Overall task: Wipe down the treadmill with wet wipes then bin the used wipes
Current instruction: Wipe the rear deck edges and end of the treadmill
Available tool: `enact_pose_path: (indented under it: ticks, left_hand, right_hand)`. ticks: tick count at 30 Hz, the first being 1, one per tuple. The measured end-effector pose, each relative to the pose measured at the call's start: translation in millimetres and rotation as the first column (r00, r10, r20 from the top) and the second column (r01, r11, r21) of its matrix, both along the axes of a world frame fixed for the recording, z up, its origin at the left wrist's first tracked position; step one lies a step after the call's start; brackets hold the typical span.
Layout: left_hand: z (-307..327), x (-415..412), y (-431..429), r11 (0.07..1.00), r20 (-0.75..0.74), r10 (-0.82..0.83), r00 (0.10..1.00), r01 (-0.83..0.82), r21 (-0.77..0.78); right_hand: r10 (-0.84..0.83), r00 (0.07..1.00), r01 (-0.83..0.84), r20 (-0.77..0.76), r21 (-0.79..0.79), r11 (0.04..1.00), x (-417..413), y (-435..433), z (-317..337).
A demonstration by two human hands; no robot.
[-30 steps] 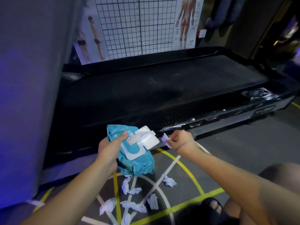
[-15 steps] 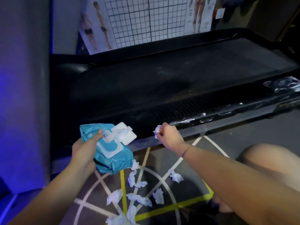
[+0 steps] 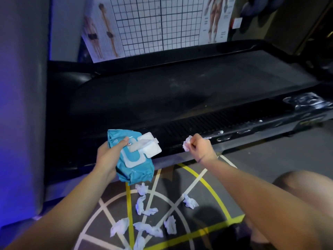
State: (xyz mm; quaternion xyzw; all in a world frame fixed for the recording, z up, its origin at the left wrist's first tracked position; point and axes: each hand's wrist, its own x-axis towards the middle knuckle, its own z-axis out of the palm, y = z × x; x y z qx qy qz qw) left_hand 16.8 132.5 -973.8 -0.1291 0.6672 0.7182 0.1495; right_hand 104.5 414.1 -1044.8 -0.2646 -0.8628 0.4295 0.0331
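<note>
My right hand (image 3: 199,147) pinches a crumpled white wet wipe (image 3: 186,143) against the black treadmill's (image 3: 180,98) near side rail, centre frame. My left hand (image 3: 108,155) grips the teal wipe pack (image 3: 132,159), flap open for refills. Used white wipes (image 3: 144,213) litter the floor below, unbinned.

Used wipes (image 3: 144,213) are scattered on the floor (image 3: 270,159) before the treadmill (image 3: 180,91), behind which charts (image 3: 158,24) are propped.

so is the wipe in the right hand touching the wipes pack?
Apart. Head view: dark treadmill shows between the wipe pinched by the right hand and the pack.
</note>
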Motion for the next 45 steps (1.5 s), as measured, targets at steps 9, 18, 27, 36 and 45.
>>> enact_pose_path:
  ticks: [9,18,27,36,45]
  left_hand:
    - [-11.8,-15.5,11.8,0.988,0.029,-0.151,0.988,0.15,0.041]
    - [-22.1,-19.3,22.6,0.986,0.038,-0.169,0.985,0.168,0.008]
    - [-34.1,-23.6,20.1,0.983,0.046,-0.182,0.982,0.181,0.017]
    - [-39.8,-31.3,30.0,0.976,0.07,-0.217,0.974,0.218,-0.004]
    - [-40.2,-26.3,25.9,0.97,0.051,-0.243,0.969,0.244,-0.017]
  right_hand:
    - [-0.184,0.982,0.177,0.05,0.13,0.976,27.4,34.0,17.1]
    - [0.191,0.981,-0.192,0.041,0.394,0.899,-10.7,-21.4,26.4]
    - [0.317,0.946,-0.286,0.072,0.646,0.707,-18.9,-23.5,10.4]
    - [0.332,0.912,-0.408,0.242,0.627,0.663,-5.5,5.4,12.1]
    - [0.147,0.934,-0.337,0.327,0.664,0.667,1.2,27.1,24.3]
